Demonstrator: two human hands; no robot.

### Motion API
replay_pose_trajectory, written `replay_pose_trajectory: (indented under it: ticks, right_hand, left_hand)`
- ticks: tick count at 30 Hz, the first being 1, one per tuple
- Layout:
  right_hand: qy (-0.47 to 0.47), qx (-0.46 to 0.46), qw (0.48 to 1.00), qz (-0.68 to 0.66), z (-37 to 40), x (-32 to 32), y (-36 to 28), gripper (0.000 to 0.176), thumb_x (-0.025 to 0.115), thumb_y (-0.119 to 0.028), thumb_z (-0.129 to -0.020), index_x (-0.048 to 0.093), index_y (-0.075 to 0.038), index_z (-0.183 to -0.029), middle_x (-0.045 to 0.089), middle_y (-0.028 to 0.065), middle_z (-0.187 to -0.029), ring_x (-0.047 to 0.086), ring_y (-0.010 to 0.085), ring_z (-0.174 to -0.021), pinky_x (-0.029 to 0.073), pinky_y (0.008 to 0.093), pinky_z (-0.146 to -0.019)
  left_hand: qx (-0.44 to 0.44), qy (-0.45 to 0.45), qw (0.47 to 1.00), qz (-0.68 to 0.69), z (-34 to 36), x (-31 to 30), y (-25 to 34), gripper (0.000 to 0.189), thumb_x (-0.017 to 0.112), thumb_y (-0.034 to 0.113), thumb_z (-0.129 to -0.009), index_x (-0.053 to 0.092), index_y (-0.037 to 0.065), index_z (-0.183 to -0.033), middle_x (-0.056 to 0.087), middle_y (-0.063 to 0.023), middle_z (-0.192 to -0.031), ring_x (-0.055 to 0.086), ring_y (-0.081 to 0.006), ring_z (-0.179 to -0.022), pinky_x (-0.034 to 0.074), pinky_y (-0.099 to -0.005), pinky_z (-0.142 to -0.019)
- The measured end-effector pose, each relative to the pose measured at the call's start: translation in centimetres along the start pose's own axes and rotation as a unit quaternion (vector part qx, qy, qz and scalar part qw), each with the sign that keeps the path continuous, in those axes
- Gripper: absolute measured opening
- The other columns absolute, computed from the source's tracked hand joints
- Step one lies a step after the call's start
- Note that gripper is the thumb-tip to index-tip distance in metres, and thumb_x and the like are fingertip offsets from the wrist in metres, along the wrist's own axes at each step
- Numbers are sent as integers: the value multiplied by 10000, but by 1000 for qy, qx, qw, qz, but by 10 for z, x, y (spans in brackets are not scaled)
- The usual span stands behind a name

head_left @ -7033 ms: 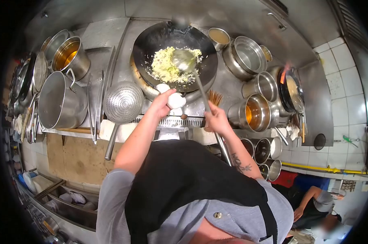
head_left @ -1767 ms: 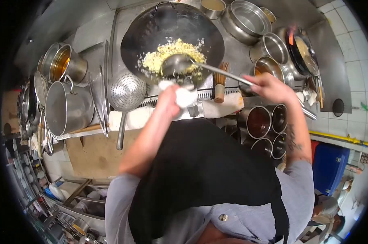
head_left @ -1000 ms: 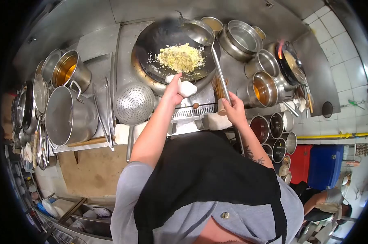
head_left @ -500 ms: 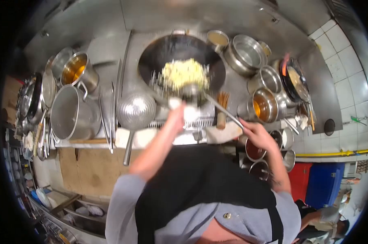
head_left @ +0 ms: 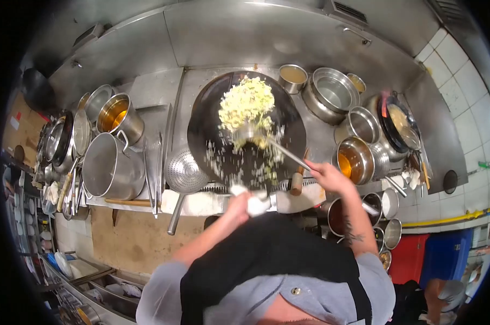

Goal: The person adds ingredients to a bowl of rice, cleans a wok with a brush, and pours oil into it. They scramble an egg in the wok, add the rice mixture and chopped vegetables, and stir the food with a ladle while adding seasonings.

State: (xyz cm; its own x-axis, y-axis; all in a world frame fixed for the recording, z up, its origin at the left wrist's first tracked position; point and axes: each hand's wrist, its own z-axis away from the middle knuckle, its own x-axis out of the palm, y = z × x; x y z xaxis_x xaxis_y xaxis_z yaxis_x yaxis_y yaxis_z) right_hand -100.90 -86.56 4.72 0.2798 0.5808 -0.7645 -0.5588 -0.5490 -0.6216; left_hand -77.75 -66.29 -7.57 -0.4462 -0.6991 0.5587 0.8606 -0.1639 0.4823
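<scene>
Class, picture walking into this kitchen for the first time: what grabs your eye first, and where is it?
The big black wok in the middle, with yellow fried rice heaped against its far side. The right hand holds a ladle just under the rice, and the left hand grips the wok's near rim through a white cloth.

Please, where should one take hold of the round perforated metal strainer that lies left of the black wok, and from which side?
Grip the long straight handle of the round perforated metal strainer near its free end, coming from the near side. The handle juts out that way with nothing lying on it, while the bowl rests flat.
</scene>
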Motion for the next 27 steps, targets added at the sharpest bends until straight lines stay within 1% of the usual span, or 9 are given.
replay_pose_trajectory:
  ticks: [5,8,10,12,16,19,23,25,27]
  right_hand:
    - [-152,246,957,-30,-5,-74,-63,419,554,-200,-970,535,-139,-1385,724,179,-978,685,258,-915,503,368,-866]
    - [47,-7,996,71,-52,22,22,461,540,-190,-978,483,-148,-1434,680,128,-854,632,200,-734,526,349,-738]
    - [174,-153,972,36,-64,101,59,559,518,-188,-988,342,-179,-1519,578,78,-802,547,160,-635,513,320,-622]
    - [-128,148,818,-541,-23,51,-44,613,463,-186,-1022,189,-279,-1563,483,35,-792,480,141,-592,487,322,-532]
    - [-192,-6,690,-698,-34,-21,-72,445,466,-401,-1016,468,-107,-1350,533,70,-863,610,192,-623,519,317,-447]
    - [-205,-191,750,-599,-75,-61,-118,873,734,-679,-706,402,-67,-1233,647,165,-932,632,230,-760,538,298,-523]
    - [-61,-28,979,-192,-148,-116,-91,389,593,-416,-967,544,-46,-1079,664,79,-839,610,180,-810,507,354,-776]
    - [63,-199,978,27,-186,-105,-89,323,530,-346,-1016,590,-31,-974,664,53,-826,606,168,-837,485,362,-846]
    - [140,-210,961,-113,-219,-109,-117,428,502,-369,-1025,570,-21,-785,674,91,-843,614,173,-858,459,360,-879]
  left_hand:
    - [-88,-9,995,38,-6,54,55,263,341,125,-1014,419,-25,-1215,630,-237,-1146,673,-390,-983,598,-544,-807]
    - [-76,-125,989,-30,-90,45,71,245,395,157,-996,461,-44,-1119,648,-203,-1052,693,-346,-856,612,-515,-711]
    - [-14,-20,1000,-12,-60,43,46,196,429,80,-951,488,-23,-1107,645,-183,-1052,693,-335,-877,609,-506,-723]
    - [41,-2,999,35,-19,20,3,345,462,-38,-899,535,-31,-1236,651,-194,-1163,689,-335,-967,576,-495,-858]
    - [33,8,998,46,-22,25,11,290,546,-45,-865,551,-65,-1155,671,-197,-1068,702,-328,-892,611,-477,-732]
    - [23,67,998,-5,-81,51,50,209,606,87,-876,590,-69,-1015,686,-177,-870,705,-332,-739,602,-489,-605]
    - [71,72,994,-47,-140,53,76,299,663,130,-851,594,-80,-1053,678,-160,-907,708,-299,-743,602,-456,-633]
    - [41,20,999,-3,-116,49,95,331,682,162,-856,586,-52,-1090,680,-144,-912,708,-289,-757,605,-456,-645]
    - [10,-63,996,64,-96,43,106,338,685,180,-876,579,-3,-1140,684,-123,-926,708,-268,-804,608,-447,-674]
